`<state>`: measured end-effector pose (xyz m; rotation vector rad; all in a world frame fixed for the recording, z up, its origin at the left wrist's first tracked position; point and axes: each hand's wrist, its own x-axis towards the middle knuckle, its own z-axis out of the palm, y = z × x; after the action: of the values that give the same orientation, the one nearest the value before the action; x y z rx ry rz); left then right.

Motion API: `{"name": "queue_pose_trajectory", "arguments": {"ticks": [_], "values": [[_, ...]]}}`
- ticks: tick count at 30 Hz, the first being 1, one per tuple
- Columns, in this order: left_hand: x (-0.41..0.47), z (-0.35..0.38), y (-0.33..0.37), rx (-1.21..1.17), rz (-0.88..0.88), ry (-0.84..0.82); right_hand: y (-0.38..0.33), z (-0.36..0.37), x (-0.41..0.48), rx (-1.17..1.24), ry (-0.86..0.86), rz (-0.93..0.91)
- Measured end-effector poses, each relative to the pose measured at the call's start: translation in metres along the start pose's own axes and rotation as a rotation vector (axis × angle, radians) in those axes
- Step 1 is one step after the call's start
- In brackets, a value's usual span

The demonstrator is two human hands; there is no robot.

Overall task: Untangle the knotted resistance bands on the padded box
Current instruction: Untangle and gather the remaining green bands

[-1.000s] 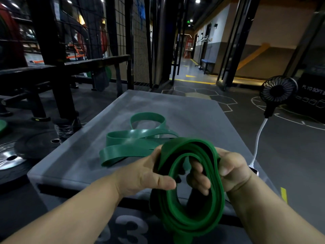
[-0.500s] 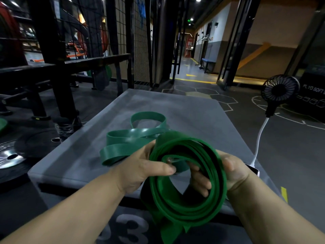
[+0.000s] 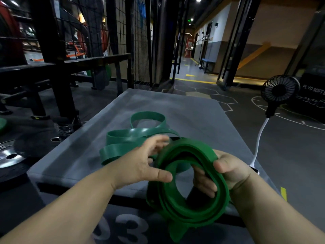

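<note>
Setting: gym; padded box (image 3: 193, 117) = work surface.
Dark band (image 3: 197, 215): coiled, held over box's near edge.
Light band (image 3: 133, 134): looped on box behind coil; any link btw. them hidden.
R hand (image 3: 233, 171): clenched round coil, fingers thru centre.
L hand (image 3: 139, 164): thumb on coil; fingers blurred, grip can't be told.
Procedure: steady coil w/ R, peel one wrap at a time w/ L; no tugging, rubber binds.

The number "03" is printed in pale grey on the near side face of the padded box (image 3: 193, 111). Right of it, "PLYO SOFT" is lettered in white on a black box (image 3: 314, 103), where it is cut off at the frame edge.
</note>
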<state>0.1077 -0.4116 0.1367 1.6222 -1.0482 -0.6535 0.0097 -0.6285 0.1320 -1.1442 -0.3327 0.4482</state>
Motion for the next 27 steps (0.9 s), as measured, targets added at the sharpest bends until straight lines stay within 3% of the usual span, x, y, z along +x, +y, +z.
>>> {"name": "queue_pose_trajectory", "arguments": {"ticks": [2, 9, 14, 16, 20, 25, 27], "values": [[-0.001, 0.002, 0.004, 0.063, 0.079, 0.045, -0.002, 0.004, 0.0, -0.029, -0.144, 0.006], [-0.002, 0.021, 0.005, 0.119, 0.11, -0.051, 0.004, 0.011, 0.01, -0.058, -0.21, 0.066], [0.003, 0.019, 0.007, 0.15, 0.218, 0.157, 0.004, 0.015, 0.011, -0.064, -0.182, 0.034], [0.005, 0.017, 0.006, 0.163, 0.243, 0.216, 0.001, 0.017, 0.012, -0.075, -0.134, 0.016], [0.011, 0.016, -0.005, 0.118, 0.127, 0.292, -0.005, 0.026, 0.01, -0.162, 0.069, -0.031], [0.016, 0.018, -0.007, 0.301, 0.058, 0.657, -0.017, 0.029, 0.004, -0.269, 0.381, -0.125], [0.012, 0.022, 0.002, 0.16, 0.088, 0.599, -0.021, 0.034, 0.004, -0.34, 0.445, -0.166]]}}
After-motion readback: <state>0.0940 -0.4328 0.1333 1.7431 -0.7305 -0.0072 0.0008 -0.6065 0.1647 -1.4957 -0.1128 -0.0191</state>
